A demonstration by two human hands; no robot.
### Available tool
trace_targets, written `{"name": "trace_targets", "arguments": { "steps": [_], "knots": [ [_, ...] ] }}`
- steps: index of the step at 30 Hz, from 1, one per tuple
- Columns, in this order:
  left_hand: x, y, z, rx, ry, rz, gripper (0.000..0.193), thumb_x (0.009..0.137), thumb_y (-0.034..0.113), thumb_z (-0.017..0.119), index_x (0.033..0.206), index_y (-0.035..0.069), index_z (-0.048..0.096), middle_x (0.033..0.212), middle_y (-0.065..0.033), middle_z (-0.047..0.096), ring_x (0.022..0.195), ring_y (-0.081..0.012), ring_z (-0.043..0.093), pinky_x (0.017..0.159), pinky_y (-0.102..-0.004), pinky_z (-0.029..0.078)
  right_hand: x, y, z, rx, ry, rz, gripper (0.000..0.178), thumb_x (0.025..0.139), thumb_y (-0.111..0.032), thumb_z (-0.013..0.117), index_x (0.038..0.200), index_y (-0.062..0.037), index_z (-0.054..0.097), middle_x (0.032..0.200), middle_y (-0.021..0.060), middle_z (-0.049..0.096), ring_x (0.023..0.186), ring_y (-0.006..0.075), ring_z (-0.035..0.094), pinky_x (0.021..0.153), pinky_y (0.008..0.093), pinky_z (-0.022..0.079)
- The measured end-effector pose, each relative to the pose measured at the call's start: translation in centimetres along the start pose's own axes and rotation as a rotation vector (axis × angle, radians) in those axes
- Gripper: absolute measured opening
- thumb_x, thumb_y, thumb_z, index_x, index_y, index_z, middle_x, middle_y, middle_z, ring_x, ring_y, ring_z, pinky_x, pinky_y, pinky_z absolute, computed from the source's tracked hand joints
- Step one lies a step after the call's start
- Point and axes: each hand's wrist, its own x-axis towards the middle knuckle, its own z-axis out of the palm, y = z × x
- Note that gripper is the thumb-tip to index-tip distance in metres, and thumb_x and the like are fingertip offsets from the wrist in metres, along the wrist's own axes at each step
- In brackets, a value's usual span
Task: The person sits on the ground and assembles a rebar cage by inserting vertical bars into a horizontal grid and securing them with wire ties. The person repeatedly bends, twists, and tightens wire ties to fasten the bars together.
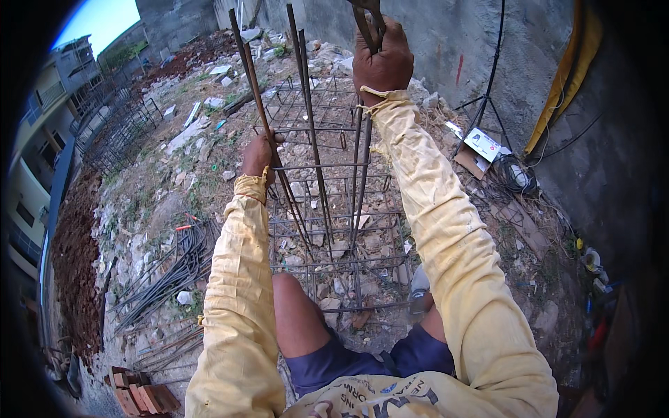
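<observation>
My left hand (258,155) is closed at the left upright rebar (258,94), beside the corner of a bent steel stirrup (317,166). Raised at the top, my right hand (383,61) grips the dark handles of a pair of pincers (368,28); their jaws are cut off by the upper edge. Several upright bars rise from the rebar cage (380,226) in front of my legs. Below my right fist, two of these bars run down into the cage. Whether my left fingers also hold the stirrup or a tie wire cannot be made out.
Rubble covers the ground around the cage. Bundled dark rods or cables (178,261) lie at left, with red bricks (139,396) at lower left. A tripod (484,101), a white box (482,144) and coiled cable (516,175) stand by the grey wall (446,35).
</observation>
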Motion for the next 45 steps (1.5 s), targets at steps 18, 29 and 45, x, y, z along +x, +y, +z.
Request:
{"name": "trace_targets", "arguments": {
  "steps": [18, 29, 45],
  "knots": [
    [-0.6, -3.4, 1.5, -0.179, -0.146, -0.024, 0.035, 0.095, 0.015, 0.035, 0.102, 0.011, 0.07, 0.059, 0.0003, 0.042, 0.047, -0.0114, 0.039, 0.041, -0.0269, 0.029, 0.3, -0.6, -2.3, 0.089, -0.211, 0.128, 0.033, 0.081, -0.021, 0.069, 0.111, -0.0144, 0.057, 0.087, 0.0109, 0.065, 0.072, 0.0327, 0.066, 0.061, 0.0405, 0.052],
    [-2.0, -1.7, 1.6, -0.372, -0.134, -0.251, 0.026, 0.09, 0.026, 0.051, 0.096, 0.012, 0.071, 0.057, 0.0023, 0.037, 0.04, -0.0108, 0.029, 0.036, -0.0287, 0.022, -9.7, 1.7, -13.8, 0.209, -0.453, 0.93, 0.037, 0.088, -0.038, 0.065, 0.091, -0.0015, 0.063, 0.068, 0.0048, 0.061, 0.063, 0.0129, 0.056, 0.058, 0.0292, 0.044],
    [-1.9, -3.1, 1.0, 0.083, -0.043, 0.012, 0.026, 0.095, 0.023, 0.046, 0.107, 0.019, 0.069, 0.071, -0.0045, 0.06, 0.054, -0.0145, 0.058, 0.05, -0.0305, 0.048, -16.4, 4.9, -8.3, -0.051, -0.83, 0.894, 0.036, 0.087, -0.034, 0.058, 0.082, 0.0024, 0.061, 0.079, 0.0268, 0.061, 0.078, 0.0414, 0.06, 0.072, 0.0453, 0.045]
  ]
}}
